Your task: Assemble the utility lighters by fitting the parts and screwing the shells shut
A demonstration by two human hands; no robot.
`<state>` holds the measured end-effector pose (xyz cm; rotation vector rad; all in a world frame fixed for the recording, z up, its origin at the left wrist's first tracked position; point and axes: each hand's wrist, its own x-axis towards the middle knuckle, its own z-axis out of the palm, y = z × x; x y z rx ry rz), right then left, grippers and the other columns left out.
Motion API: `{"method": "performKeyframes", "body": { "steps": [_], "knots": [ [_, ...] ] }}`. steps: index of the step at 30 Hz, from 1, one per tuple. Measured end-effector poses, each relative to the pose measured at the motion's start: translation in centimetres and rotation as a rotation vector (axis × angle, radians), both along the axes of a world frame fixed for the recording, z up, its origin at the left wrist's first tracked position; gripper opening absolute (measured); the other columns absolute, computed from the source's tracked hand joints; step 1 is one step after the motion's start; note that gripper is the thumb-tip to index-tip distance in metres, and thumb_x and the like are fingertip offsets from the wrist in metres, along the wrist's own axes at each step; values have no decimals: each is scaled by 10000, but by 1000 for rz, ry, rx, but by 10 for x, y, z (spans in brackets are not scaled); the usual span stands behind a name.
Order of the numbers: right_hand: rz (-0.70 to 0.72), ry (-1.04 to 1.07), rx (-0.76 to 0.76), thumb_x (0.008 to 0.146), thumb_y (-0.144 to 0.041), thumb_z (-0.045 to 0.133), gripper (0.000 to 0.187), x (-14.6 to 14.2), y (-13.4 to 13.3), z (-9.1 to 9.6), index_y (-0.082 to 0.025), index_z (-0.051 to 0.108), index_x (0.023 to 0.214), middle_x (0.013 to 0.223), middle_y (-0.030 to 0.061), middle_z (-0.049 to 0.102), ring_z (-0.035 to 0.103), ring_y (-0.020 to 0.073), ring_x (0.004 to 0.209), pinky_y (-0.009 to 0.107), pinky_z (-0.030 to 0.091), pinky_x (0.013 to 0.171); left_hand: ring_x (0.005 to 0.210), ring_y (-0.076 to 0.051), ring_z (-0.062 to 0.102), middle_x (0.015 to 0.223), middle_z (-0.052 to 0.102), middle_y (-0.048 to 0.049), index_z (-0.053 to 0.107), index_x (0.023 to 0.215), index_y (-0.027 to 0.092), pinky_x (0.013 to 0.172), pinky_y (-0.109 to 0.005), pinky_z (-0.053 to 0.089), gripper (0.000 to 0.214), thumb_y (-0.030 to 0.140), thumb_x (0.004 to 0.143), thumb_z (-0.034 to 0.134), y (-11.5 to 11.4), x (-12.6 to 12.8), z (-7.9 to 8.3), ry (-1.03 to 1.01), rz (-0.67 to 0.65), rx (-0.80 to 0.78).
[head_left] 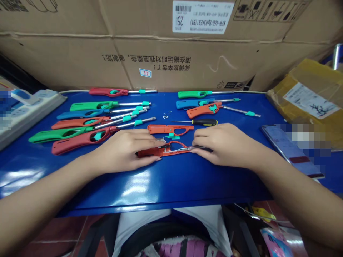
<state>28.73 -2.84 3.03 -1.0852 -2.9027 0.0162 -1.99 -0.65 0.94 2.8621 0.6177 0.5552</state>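
An orange lighter half-shell (175,154) lies on the blue table with its inner parts showing. My left hand (128,148) is closed around its handle end, thumb on the near side and fingers over the far side. At the other end my right hand (219,144) pinches the lighter's metal tube (203,147), most of which the fingers hide. Just beyond lies the loose orange cover half (171,129), with a small teal piece (173,136) between the two halves. Farther back are a black-and-yellow screwdriver (205,122) and several tiny screws (166,115).
Several long-necked lighters lie at the left, among them a red lighter (80,142); others, such as an orange lighter (203,110), lie back right. A power strip (29,107) borders the left, a phone (292,151) the right. A large cardboard box (80,60) stands behind.
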Motion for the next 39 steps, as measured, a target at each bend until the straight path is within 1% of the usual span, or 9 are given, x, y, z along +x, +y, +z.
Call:
{"method": "performKeyframes", "body": {
  "steps": [3,6,14,17,21,26,30,33,39],
  "knots": [
    [4,151,3,997,-346,586,190,-2,2,-5,-195,702,990,1058,52,726,652,194,849,310,391,673,961,-209,747,1099,791,-80,717,1236,186,857,-326,603,304,325,975,646,-1,2,0,-9,-4,18],
    [46,215,-62,982,-310,606,137,-6,2,-10,-208,690,1017,1142,50,703,664,196,932,298,419,688,953,-205,749,1089,791,-81,719,1218,175,852,-315,599,289,310,973,647,-2,3,-1,-15,-4,32],
    [32,288,-251,995,-229,585,84,-14,4,-17,-197,642,1046,1102,54,679,652,186,943,294,466,764,962,-218,736,1082,785,-76,724,1182,147,839,-323,584,272,301,971,650,-4,2,0,-2,-9,23],
    [8,308,-316,983,-198,582,73,-21,4,-14,-201,628,1040,1085,46,669,637,182,946,295,467,794,957,-219,734,1072,785,-75,725,1178,159,835,-320,580,270,307,969,639,-4,-1,0,8,-5,27],
    [-60,166,-365,953,-210,599,66,-35,-1,1,-196,611,1016,1083,53,631,618,189,900,307,449,770,964,-216,730,1060,779,-72,722,1165,177,832,-308,569,265,330,972,624,-3,-3,-2,19,3,22],
    [-117,6,-343,960,-277,583,95,-44,-3,14,-191,604,995,1059,57,607,595,182,804,304,399,674,924,-198,726,1017,763,-61,716,1132,179,797,-283,547,253,345,960,630,-6,-3,0,41,46,5],
    [-62,104,-330,957,-273,586,79,-41,1,5,-199,606,975,1023,43,626,583,166,789,286,387,661,899,-182,722,999,759,-46,715,1113,193,776,-263,533,233,341,954,631,-8,-1,1,48,66,2],
    [-49,171,-262,963,-274,589,79,-39,2,-6,-199,614,970,1009,40,642,592,166,805,280,387,660,898,-184,724,1001,762,-43,712,1118,193,785,-268,536,236,342,950,639,-8,-1,0,37,70,11],
    [-25,177,-191,993,-264,570,93,-37,-2,-12,-195,629,978,1006,42,673,625,174,853,290,388,665,958,-207,737,1058,771,-52,707,1146,189,829,-289,550,251,324,944,645,-9,0,-2,14,73,-5]
  ]
}}
